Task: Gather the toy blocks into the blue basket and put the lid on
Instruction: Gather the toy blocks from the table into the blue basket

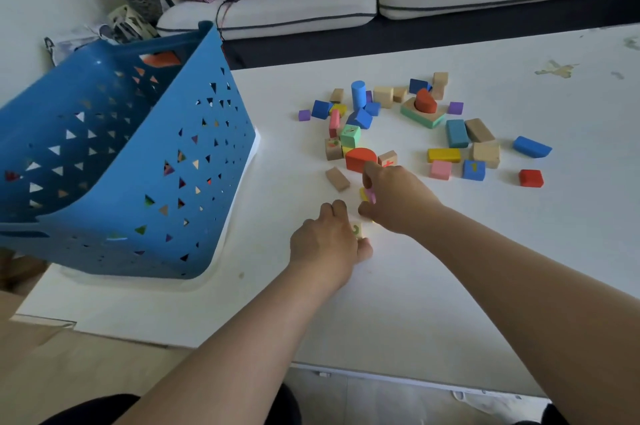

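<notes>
We note the left grip [325, 243] curled round a wooden block [356, 230] with a green mark, mostly hidden by fingers. The right grip [394, 199] pinches small yellow and pink pieces [367, 194], their shapes unclear. The blue basket [121, 165], cut off at left, sits on the counter [415, 286]; loose blocks [456, 133] lie scattered to its right.

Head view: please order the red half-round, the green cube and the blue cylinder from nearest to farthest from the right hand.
1. The red half-round, beside the right hand.
2. The green cube, just behind it.
3. The blue cylinder, farthest back.
</notes>
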The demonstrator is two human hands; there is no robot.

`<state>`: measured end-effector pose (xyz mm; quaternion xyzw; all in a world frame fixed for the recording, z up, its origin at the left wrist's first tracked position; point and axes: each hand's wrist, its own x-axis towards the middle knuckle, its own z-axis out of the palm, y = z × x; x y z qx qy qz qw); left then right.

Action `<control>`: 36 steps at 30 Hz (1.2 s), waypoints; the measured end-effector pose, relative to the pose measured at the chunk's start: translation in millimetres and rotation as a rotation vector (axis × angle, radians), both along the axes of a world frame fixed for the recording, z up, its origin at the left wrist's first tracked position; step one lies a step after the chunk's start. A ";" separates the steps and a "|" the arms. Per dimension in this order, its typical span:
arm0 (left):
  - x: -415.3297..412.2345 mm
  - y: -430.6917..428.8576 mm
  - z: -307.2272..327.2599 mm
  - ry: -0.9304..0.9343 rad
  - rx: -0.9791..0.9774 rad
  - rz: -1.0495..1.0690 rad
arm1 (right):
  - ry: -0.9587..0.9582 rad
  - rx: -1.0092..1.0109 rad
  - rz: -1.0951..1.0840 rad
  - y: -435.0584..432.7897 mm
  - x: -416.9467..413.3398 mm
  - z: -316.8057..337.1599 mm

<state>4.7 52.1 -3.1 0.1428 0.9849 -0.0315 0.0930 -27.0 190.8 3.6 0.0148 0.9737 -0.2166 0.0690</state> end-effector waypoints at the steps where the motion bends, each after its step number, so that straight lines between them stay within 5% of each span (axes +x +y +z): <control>1: 0.3 -0.8 0.5 0.002 -0.015 0.014 | -0.004 0.001 -0.002 -0.5 0.4 1.4; 26: 29.3 -22.2 -6.6 0.124 0.188 0.031 | 0.214 -0.166 -0.100 -36.1 16.4 58.6; 32: 1.5 -34.3 65.7 0.146 0.445 0.182 | 0.286 -0.260 -0.098 -45.0 6.1 98.7; 36: -14.6 -60.9 145.1 0.372 0.597 0.197 | 0.348 -0.350 -0.041 -71.2 -10.3 144.5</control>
